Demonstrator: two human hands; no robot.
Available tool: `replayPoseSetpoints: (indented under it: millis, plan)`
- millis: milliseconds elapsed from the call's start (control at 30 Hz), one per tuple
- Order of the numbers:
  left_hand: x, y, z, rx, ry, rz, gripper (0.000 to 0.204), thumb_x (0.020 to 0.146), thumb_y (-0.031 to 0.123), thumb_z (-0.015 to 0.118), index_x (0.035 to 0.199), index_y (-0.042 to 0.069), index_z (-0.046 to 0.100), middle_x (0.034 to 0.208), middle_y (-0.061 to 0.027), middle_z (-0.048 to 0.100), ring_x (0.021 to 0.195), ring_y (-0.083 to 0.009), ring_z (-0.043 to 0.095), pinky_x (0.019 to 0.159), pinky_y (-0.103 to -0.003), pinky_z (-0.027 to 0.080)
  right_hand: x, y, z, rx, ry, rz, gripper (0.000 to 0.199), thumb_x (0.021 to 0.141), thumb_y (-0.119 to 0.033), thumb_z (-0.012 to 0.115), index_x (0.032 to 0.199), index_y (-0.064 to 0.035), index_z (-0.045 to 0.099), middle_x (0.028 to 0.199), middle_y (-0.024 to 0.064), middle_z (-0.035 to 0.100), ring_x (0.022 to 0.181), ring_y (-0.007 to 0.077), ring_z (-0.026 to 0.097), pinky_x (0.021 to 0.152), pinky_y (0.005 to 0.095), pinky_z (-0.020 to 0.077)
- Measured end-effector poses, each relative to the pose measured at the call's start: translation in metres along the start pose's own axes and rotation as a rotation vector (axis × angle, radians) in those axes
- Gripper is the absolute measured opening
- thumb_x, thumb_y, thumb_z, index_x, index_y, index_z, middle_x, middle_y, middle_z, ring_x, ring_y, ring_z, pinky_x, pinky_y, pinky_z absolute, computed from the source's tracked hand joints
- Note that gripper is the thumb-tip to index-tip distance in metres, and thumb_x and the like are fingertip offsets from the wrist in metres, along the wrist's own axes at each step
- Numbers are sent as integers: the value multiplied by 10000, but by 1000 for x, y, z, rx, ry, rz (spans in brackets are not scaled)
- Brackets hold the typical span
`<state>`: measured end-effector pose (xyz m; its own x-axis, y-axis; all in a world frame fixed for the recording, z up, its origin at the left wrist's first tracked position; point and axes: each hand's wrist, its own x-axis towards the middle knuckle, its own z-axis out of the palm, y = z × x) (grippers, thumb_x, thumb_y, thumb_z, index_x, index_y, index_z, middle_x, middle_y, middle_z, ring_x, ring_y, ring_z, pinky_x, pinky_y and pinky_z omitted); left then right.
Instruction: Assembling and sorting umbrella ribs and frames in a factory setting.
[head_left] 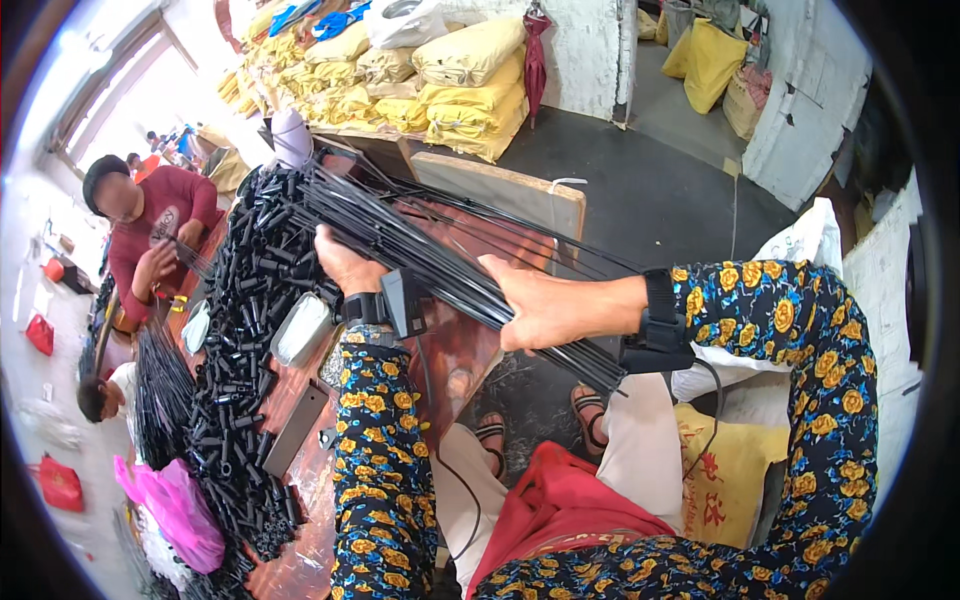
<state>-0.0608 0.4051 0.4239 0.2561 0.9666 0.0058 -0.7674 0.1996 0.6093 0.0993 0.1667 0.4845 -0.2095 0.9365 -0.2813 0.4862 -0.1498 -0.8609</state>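
A long bundle of thin black rods slants across in front of me, from the far end of the work table down toward my lap. My right hand is wrapped round its nearer part, thumb on top. My left hand grips it farther up from the left side; its thumb shows, while the other fingers are hidden by the rods. To the left lies a big heap of short black tubular plastic parts. Close by my left wrist are a clear plastic box and a flat grey metal bar.
A co-worker in a dark red top holds thin rods across the table. More rods and a pink plastic bag lie at left. Yellow sacks are stacked behind; a board edges the table's far side.
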Motion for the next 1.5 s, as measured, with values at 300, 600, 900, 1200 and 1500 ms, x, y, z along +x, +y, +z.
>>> replayPoseSetpoints:
  millis: [300, 600, 900, 1200, 1500]
  plan:
    - [-14, -26, 8, 1209, 644, 488, 723, 811, 439, 689, 1243, -105, 489, 1217, -278, 519, 1053, -313, 552, 879, -394, 452, 3, 43, 16, -177, 100, -80, 970, 711, -58, 628, 1436, 81, -3, 841, 241, 589, 802, 352, 620, 687, 405, 488]
    - [-8, -28, -10, 1456, 505, 576, 755, 815, 407, 700, 1289, -83, 374, 1303, -403, 306, 1149, -483, 422, 952, -485, 403, 13, 2, -12, -592, -17, -52, 411, 882, -307, 573, 916, 100, 626, 869, 272, 654, 875, 400, 649, 754, 465, 509]
    - [-23, -28, 13, 1408, 514, 413, 830, 851, 357, 661, 1387, -130, 257, 1345, -406, 268, 1224, -485, 379, 1019, -446, 379, 58, -53, -42, -496, -30, 22, 679, 796, -570, 652, 891, 101, 623, 685, 167, 615, 647, 260, 649, 471, 391, 514]
    - [-22, -25, 12, 1443, 489, 432, 811, 864, 338, 643, 1390, -128, 238, 1366, -418, 233, 1264, -507, 334, 1037, -454, 368, 139, 17, -47, -278, 447, -188, 410, 790, -375, 619, 765, 28, 692, 700, 209, 660, 615, 315, 659, 628, 422, 534]
    - [-19, -31, 9, 1388, 527, 411, 615, 895, 300, 576, 1330, -70, 350, 1359, -387, 275, 1219, -486, 376, 994, -461, 383, 155, 25, -26, -585, 579, -161, 215, 777, -155, 601, 871, 20, 682, 893, 270, 662, 857, 415, 658, 736, 469, 529]
